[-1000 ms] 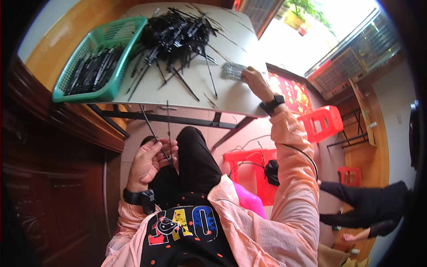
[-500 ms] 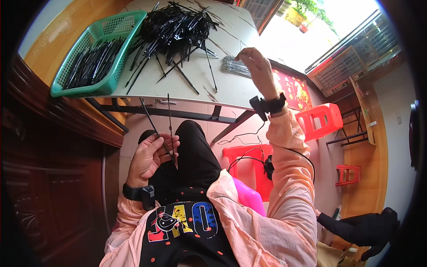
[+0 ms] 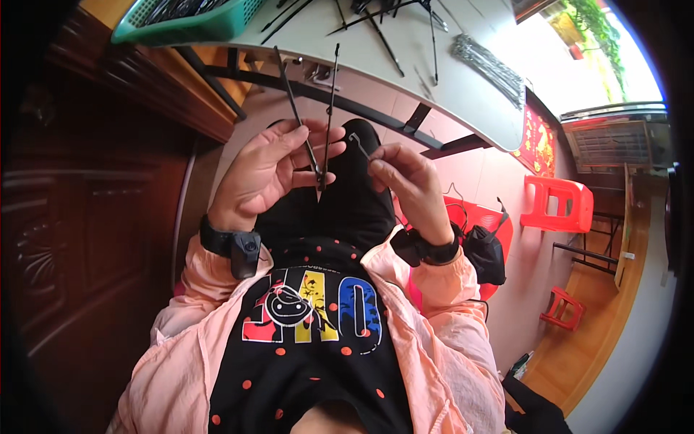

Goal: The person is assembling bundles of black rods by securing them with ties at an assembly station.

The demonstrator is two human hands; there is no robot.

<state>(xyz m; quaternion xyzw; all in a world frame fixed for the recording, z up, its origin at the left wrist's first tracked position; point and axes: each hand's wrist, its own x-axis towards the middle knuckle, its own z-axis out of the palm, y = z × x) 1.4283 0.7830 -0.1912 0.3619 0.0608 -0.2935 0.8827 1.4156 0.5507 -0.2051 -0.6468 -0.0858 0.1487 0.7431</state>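
My left hand (image 3: 264,163) holds a black V-shaped piece, two thin black rods (image 3: 291,95) joined at their lower end, with the open ends pointing up toward the table. Its thumb and fingers are closed around the rods near the joint. Just to the right, my right hand (image 3: 413,181) pinches a thin metal wire (image 3: 358,143) with a small bent hook at its tip. The hook is close to the V piece but apart from it. Both hands are above my lap.
Beyond my knees stands a pale table (image 3: 318,29) with black rods (image 3: 383,45) scattered on it. A green basket (image 3: 210,32) of black rods sits at its left, a bundle of metal wires (image 3: 489,70) at its right. Red stools (image 3: 557,204) stand to the right.
My right hand has come from above the wire bundle back to my lap, bringing a wire beside the V piece. The view has tilted down, and the left hand still holds the rods.
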